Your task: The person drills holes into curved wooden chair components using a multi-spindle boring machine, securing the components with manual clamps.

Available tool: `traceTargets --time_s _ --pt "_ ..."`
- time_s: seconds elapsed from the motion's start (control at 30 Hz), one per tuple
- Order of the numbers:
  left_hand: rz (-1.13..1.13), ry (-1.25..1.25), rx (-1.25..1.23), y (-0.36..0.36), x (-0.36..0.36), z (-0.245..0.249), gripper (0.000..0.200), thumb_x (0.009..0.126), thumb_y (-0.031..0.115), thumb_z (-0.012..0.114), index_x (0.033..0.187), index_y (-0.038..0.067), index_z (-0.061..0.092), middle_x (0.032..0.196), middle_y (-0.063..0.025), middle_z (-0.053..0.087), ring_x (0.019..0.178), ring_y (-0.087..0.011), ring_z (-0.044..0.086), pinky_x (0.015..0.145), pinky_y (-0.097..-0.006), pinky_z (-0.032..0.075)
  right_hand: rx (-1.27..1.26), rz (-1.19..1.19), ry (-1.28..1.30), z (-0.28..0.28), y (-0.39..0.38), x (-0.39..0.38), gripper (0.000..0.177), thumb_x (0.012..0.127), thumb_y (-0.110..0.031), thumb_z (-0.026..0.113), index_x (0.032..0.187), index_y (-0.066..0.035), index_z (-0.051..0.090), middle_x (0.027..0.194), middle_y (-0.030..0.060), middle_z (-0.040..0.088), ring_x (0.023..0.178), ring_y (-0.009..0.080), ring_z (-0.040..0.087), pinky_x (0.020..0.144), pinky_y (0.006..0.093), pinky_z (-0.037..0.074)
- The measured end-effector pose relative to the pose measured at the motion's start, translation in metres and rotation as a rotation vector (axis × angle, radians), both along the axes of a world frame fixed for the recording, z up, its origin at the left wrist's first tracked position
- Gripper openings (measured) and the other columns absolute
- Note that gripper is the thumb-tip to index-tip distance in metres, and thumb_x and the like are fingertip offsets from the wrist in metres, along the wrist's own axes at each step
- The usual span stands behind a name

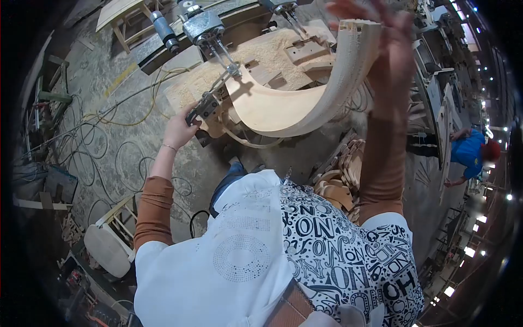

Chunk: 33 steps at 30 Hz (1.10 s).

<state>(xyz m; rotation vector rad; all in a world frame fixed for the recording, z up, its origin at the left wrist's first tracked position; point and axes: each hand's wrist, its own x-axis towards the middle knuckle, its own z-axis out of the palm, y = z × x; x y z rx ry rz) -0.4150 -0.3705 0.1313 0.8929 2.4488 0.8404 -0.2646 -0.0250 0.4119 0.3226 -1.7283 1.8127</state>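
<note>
My left hand (180, 129) grips the dark handle of a metal clamp lever (206, 104) on a woodworking machine. My right hand (384, 49), blurred, is raised against the upper end of a large curved wooden piece (305, 106) and holds it there. The curved piece sweeps from the machine's table round to my right hand. The table (267, 52) is covered in sawdust. A metal clamp head (202, 26) with rods stands above the wood.
A stack of curved wooden parts (340, 180) lies on the floor by my right side. Cables and hoses (109, 147) loop across the concrete floor at left. A white chair (111, 240) stands lower left. A person in blue (468, 152) bends at right.
</note>
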Motion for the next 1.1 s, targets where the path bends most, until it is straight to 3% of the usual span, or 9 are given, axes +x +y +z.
traceTargets --time_s 0.07,0.1,0.17,0.3,0.5,0.6,0.67,0.73,1.1 --pt "0.01 0.03 0.012 -0.002 0.0 0.0 0.056 0.085 0.02 0.071 0.139 0.024 0.057 0.093 -0.0203 0.072 0.085 -0.0386 0.07 0.075 -0.0444 0.056 0.018 -0.148 -0.184 0.029 -0.013 0.009 0.078 0.103 -0.064 0.03 0.141 0.001 0.05 0.123 0.0199 0.064 0.116 0.0299 0.062 0.1 0.0454 0.052" --pt "-0.003 0.023 0.004 -0.003 -0.002 -0.004 0.055 0.085 0.02 0.071 0.139 0.024 0.058 0.094 -0.0208 0.072 0.086 -0.0382 0.07 0.076 -0.0445 0.056 0.024 -0.138 -0.176 0.029 -0.012 0.01 0.078 0.103 -0.064 0.03 0.141 0.001 0.05 0.123 0.0199 0.064 0.116 0.0299 0.062 0.1 0.0454 0.052" --pt "-0.005 -0.009 -0.04 -0.002 -0.003 -0.003 0.055 0.086 0.019 0.072 0.139 0.026 0.058 0.095 -0.0208 0.072 0.087 -0.0378 0.071 0.077 -0.0446 0.056 0.758 -0.4 -0.131 0.022 -0.006 0.01 0.04 0.097 -0.037 0.066 0.117 -0.003 0.072 0.115 0.0122 0.071 0.108 0.0205 0.067 0.089 0.0305 0.052" --pt "0.01 -0.044 -0.048 -0.003 -0.003 -0.004 0.054 0.087 0.018 0.071 0.139 0.027 0.057 0.093 -0.0203 0.072 0.084 -0.0388 0.07 0.076 -0.0462 0.056 0.801 -0.42 -0.051 0.025 -0.014 0.003 0.033 0.095 -0.036 0.07 0.1 -0.004 0.076 0.104 0.0098 0.073 0.106 0.0255 0.066 0.098 0.0392 0.047" --pt "-0.011 -0.065 -0.071 -0.001 -0.004 0.004 0.051 0.087 0.02 0.071 0.136 0.026 0.059 0.09 -0.0201 0.071 0.082 -0.0405 0.068 0.074 -0.0469 0.055 0.817 -0.457 -0.119 0.035 -0.033 -0.005 0.047 0.092 -0.047 0.068 0.08 -0.002 0.066 0.088 0.0124 0.07 0.1 0.0315 0.065 0.093 0.0421 0.046" --pt "-0.01 -0.117 -0.113 0.002 -0.006 0.013 0.048 0.087 0.019 0.07 0.134 0.023 0.061 0.092 -0.0197 0.071 0.083 -0.0403 0.068 0.075 -0.0462 0.055 0.745 -0.421 -0.12 0.031 -0.032 -0.006 0.046 0.092 -0.045 0.067 0.075 -0.002 0.063 0.067 0.0076 0.06 0.062 0.0213 0.054 0.063 0.0345 0.04" --pt "-0.034 -0.136 -0.086 0.003 -0.007 0.015 0.046 0.089 0.016 0.068 0.134 0.023 0.061 0.093 -0.0195 0.071 0.083 -0.0401 0.068 0.075 -0.0462 0.055 0.859 -0.468 -0.04 0.03 -0.029 -0.007 0.036 0.093 -0.032 0.06 0.071 -0.004 0.06 0.062 0.0058 0.057 0.053 0.0197 0.047 0.057 0.0369 0.034" --pt "-0.046 -0.143 -0.118 0.006 -0.008 0.022 0.047 0.089 0.015 0.066 0.134 0.024 0.06 0.095 -0.0186 0.071 0.085 -0.0402 0.068 0.076 -0.0478 0.055 0.97 -0.466 -0.062 0.032 -0.028 -0.005 0.019 0.082 -0.024 0.054 0.071 -0.008 0.058 0.059 0.0041 0.051 0.053 0.0191 0.046 0.056 0.0374 0.031" --pt "-0.08 -0.18 -0.067 0.011 -0.012 0.025 0.055 0.084 0.001 0.062 0.136 0.018 0.058 0.1 -0.0207 0.069 0.089 -0.0414 0.067 0.077 -0.0474 0.054 1.049 -0.632 -0.171 0.029 -0.039 0.004 0.014 0.079 -0.022 0.055 0.071 -0.013 0.047 0.068 0.0008 0.048 0.062 0.0181 0.041 0.065 0.0414 0.031"
